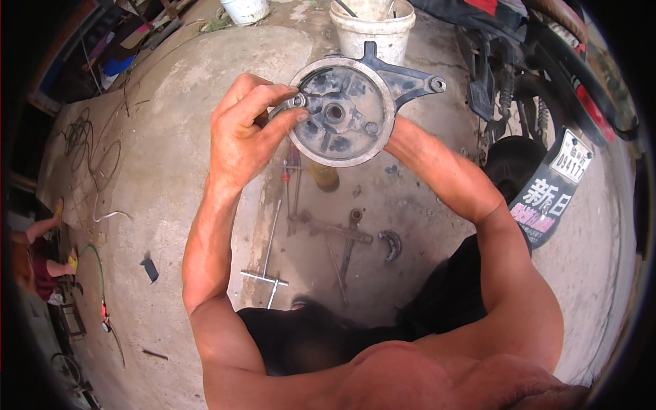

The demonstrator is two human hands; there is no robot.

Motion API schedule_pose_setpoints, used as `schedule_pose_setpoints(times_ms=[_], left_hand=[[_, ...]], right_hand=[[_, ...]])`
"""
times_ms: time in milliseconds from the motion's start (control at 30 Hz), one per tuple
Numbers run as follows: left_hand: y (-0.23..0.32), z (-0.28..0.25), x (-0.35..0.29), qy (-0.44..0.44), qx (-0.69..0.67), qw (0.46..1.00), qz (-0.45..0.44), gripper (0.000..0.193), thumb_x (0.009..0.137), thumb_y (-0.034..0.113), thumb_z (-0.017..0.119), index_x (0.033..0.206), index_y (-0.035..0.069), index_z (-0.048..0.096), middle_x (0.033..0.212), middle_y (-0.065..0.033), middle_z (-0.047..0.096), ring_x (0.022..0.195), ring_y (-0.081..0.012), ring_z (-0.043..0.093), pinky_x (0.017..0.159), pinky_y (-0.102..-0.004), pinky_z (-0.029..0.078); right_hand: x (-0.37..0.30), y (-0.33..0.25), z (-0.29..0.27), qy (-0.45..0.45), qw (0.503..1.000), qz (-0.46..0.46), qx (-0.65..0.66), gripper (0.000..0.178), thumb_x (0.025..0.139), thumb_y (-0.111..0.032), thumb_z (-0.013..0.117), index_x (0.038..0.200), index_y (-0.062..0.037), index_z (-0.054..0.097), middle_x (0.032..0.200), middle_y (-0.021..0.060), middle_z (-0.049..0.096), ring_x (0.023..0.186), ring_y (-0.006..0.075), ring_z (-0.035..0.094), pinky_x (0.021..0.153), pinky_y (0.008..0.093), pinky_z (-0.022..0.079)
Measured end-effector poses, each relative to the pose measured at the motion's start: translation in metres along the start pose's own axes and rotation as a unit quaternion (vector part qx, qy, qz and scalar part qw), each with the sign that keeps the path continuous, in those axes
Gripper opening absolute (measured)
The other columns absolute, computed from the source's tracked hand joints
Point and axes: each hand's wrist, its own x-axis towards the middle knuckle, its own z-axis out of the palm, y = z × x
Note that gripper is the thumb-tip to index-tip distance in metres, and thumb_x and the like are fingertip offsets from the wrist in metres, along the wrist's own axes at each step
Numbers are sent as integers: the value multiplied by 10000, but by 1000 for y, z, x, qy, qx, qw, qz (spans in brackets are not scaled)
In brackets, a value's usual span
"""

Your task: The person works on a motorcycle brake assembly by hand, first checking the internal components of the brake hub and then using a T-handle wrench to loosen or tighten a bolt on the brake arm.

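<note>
Held up in front of me is a round drum-brake backing plate (355,140), with a bright metal rim, a dark inner face and a black arm reaching to the right. My right hand (402,141) supports it from behind; the fingers are hidden by the plate, and only the wrist side shows. At the plate's left edge my left hand (249,126) is closed, thumb and forefinger pinching a small round metal part (299,100) against the plate's inner face. Whether that part is fixed to the plate I cannot tell.
On the concrete floor below lie a T-handle wrench (265,278), screwdrivers (286,176), a wrench (354,219) and a curved brake shoe (391,246). A white bucket (374,34) stands beyond the plate. A motorbike (512,102) is at right, a cable coil (89,137) and a person (42,256) at left.
</note>
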Motion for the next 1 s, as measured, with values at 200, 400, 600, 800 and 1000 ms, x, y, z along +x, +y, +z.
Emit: schedule_pose_setpoints(times_ms=[200,400,600,800,1000], left_hand=[[11,5,-4,24,41,998,37,307,721,22,867,997,46,735,811,-14,567,675,-112,531,574,-260,440],[31,18,-8,94,27,994,-51,309,731,34,867,1000,50,716,822,-29,566,670,-124,536,557,-266,441],[22,7,-11,72,61,992,82,313,742,22,853,1017,32,702,856,-56,593,733,-152,594,588,-279,482],[10,1,-15,5,60,991,117,394,727,7,845,1096,48,713,974,-88,625,783,-165,624,611,-300,508],[3,5,-16,-20,-4,1000,-5,438,815,39,769,1239,97,676,939,-67,628,682,-103,542,590,-265,458]], right_hand=[[-33,-22,37,68,990,40,-119,327,992,-193,580,1283,-50,622,1266,107,656,1108,170,639,988,336,522],[-14,-7,-13,20,994,22,-102,351,1018,-236,559,1312,-48,601,1268,110,659,1111,188,649,988,328,534],[1,-12,5,-145,980,17,-137,349,1022,-208,568,1323,-31,591,1250,83,669,1087,162,658,965,301,544],[-17,-34,11,-80,983,82,-147,334,1028,-211,538,1295,-21,603,1239,96,675,1078,181,663,956,330,550],[-16,-27,-6,-89,986,133,45,353,1046,-270,483,1245,-15,623,1210,122,687,1046,227,683,917,386,577]])
